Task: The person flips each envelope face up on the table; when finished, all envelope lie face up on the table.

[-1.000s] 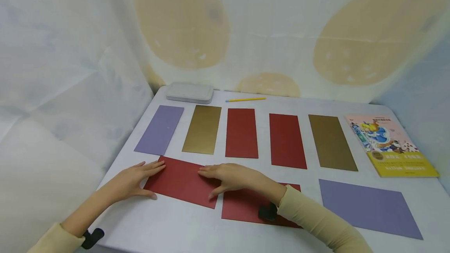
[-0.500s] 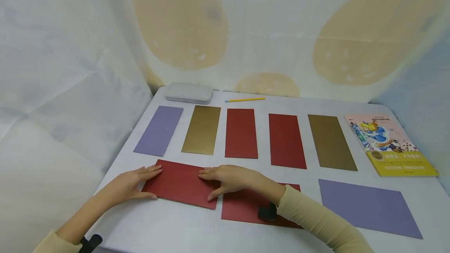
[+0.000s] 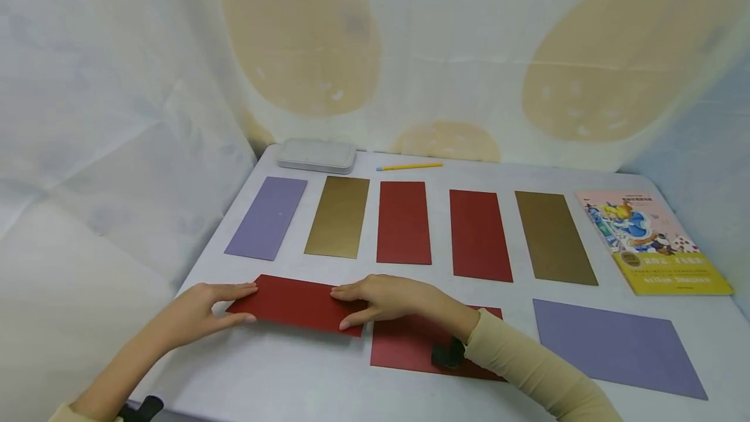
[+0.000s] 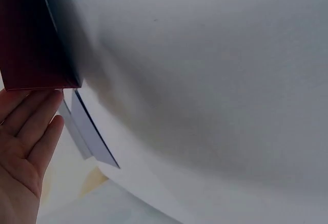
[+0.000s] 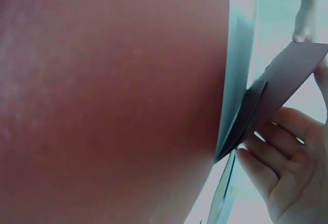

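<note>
Holding: both hands grip one folded red sheet [image 3: 295, 303], low and left of centre in the head view, above the desk [image 3: 293, 376].
Left hand [image 3: 196, 308]: thumb under, fingers on top at the sheet's left end, pinching it.
Right hand [image 3: 383, 297]: fingers spread over the sheet's right end, thumb tucked beneath, gripping.
Sheet posture: near edge raised off the desk; the right wrist view shows its two layers meeting at a fold.
Neighbours: a flat red sheet [image 3: 422, 344] under the right wrist; a purple sheet [image 3: 615, 347] lower right.
Far row: five upright strips; a picture book [image 3: 650, 239] at the right edge.
</note>
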A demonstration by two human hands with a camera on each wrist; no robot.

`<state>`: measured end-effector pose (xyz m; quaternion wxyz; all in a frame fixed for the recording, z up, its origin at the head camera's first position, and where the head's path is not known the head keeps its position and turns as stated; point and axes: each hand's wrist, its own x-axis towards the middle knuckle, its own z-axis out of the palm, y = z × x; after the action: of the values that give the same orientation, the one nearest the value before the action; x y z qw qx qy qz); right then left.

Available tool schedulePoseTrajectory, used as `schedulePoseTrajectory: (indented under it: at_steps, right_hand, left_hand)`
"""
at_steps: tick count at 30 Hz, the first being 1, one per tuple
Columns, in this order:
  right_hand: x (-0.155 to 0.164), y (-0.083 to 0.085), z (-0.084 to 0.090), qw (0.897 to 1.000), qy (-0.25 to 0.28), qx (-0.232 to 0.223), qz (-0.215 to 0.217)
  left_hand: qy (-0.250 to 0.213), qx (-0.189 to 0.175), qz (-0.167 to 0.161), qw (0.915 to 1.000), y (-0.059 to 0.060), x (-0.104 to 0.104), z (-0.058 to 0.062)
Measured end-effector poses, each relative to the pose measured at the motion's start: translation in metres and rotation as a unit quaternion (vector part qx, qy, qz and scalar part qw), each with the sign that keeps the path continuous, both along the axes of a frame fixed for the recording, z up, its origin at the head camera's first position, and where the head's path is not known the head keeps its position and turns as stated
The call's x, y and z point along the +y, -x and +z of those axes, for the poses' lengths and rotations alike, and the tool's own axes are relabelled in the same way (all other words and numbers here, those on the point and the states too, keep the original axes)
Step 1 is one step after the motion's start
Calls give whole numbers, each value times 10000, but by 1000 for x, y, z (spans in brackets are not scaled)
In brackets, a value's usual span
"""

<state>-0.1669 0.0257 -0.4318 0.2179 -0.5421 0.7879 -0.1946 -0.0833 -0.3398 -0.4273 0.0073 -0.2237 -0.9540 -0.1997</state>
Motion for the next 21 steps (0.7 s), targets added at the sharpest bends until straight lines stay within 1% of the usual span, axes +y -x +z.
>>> schedulePoseTrajectory:
  at_steps: [3,6,8,11,13,15,18,21]
  right_hand:
    - [4,-1,5,9998,163,-19,75]
    - [9,-5,14,9989,434,89,125]
    - [12,-8,22,9974,682,199,130]
    - [16,-15,33,9933,1033,486,160]
    - [18,-20,38,9889,1216,811,251]
    - [19,-24,41,9824,1329,1261,373]
    - [20,-28,41,9711,1407,1852,528]
    - [21,-30,38,9624,1414,2247,573]
  left_hand:
    - [-30,-13,60,10000,0,1,5]
    - [-63,6,95,9999,3,2,10]
    - [-59,5,98,9999,5,2,13]
    - [-20,-85,144,9999,9,1,17]
    - [-29,-174,168,9997,11,1,19]
    - [-43,-269,179,9995,14,2,22]
    - [-62,-378,173,9991,18,3,25]
    - [-27,-458,164,9988,22,4,28]
